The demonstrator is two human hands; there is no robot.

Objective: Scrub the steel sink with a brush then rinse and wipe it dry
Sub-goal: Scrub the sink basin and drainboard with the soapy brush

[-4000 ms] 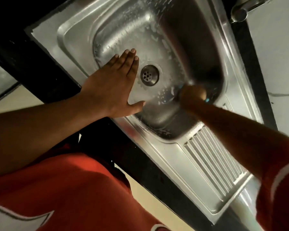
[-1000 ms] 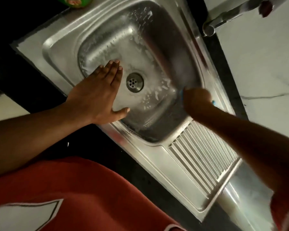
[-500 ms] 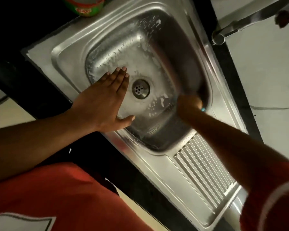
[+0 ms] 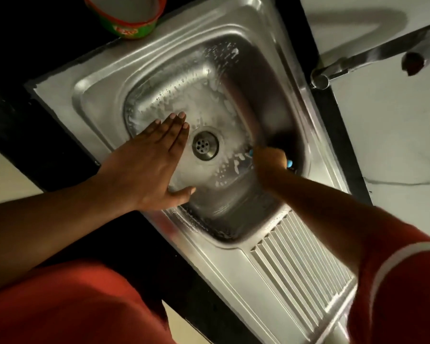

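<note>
— Where was the brush?
— My right hand (image 4: 268, 161) gripped the small blue brush (image 4: 289, 163) down in the soapy, shiny steel sink (image 4: 233, 70). My left hand (image 4: 149, 167) lay flat, fingers straight.
— Tip?
— I should have scrubbed every corner.

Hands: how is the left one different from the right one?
The left hand lies flat and open on the sink edge; the right hand is closed around a blue brush. The left sits beside the drain; the right is deeper in the basin. Both are bare.
</note>
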